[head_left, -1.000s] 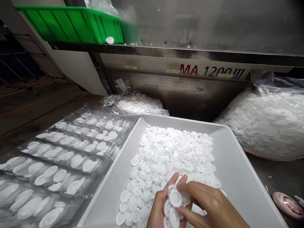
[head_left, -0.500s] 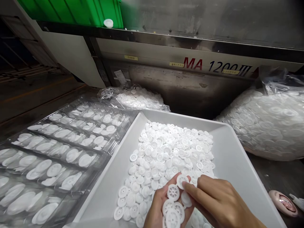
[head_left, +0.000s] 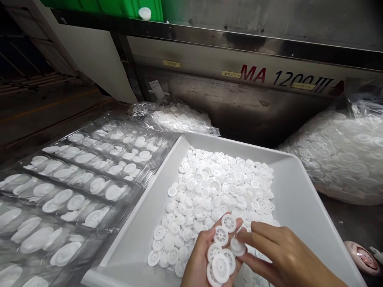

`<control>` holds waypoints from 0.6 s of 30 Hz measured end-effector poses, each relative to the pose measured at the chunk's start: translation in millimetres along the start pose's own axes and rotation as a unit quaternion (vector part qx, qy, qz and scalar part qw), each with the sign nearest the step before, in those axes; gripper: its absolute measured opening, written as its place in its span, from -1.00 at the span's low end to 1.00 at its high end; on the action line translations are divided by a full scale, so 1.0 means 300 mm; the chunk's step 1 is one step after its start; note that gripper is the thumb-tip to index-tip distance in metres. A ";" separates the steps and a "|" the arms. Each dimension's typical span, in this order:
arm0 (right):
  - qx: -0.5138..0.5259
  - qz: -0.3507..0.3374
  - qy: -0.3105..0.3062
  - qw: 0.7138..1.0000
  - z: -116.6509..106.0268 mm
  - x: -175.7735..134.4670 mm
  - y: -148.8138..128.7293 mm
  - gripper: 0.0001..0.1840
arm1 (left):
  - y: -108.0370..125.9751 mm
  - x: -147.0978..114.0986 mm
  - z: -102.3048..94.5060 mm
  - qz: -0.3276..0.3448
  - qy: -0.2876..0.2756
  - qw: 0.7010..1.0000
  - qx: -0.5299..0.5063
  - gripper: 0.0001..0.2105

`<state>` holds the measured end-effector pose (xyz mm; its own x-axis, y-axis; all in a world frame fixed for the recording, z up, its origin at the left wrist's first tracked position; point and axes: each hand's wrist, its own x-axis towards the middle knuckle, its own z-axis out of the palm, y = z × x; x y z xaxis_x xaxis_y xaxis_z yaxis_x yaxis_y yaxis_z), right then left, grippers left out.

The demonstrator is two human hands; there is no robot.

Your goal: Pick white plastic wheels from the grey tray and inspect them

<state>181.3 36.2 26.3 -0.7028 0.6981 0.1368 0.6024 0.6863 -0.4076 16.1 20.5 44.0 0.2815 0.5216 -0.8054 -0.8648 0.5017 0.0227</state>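
Note:
Several white plastic wheels (head_left: 220,268) with spoked centres lie in my left hand (head_left: 199,255), which is cupped, palm up, around them. My right hand (head_left: 278,249) pinches another white wheel (head_left: 237,245) between thumb and fingers, at the right edge of the left palm. Both hands are over the near part of a grey bin (head_left: 143,215). Beneath them a heap of similar white wheels (head_left: 215,187) covers much of the bin's floor. The hands hide part of that heap.
Left of the bin stands a clear plastic tray (head_left: 131,191) with rows of white parts. Behind lies a clear bag of white pieces (head_left: 179,119); a bigger full bag (head_left: 344,155) is at right. A machine (head_left: 191,52) bears a green crate (head_left: 101,8). A pink round object (head_left: 363,257) lies lower right.
My right thumb and fingers have moved from the upper wheel in my left hand to the one at its right side. The view has tilted slightly down and left.

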 end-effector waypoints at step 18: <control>0.059 0.153 0.016 0.986 0.030 -0.016 0.018 -0.75 | -0.003 0.019 -0.018 0.005 -0.011 1.000 -0.012 -0.58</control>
<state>184.6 34.6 15.4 -0.4812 0.8764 0.0185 0.7351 0.4149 -0.5362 16.2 19.4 36.1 0.2821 0.5415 -0.7919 -0.8772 0.4798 0.0156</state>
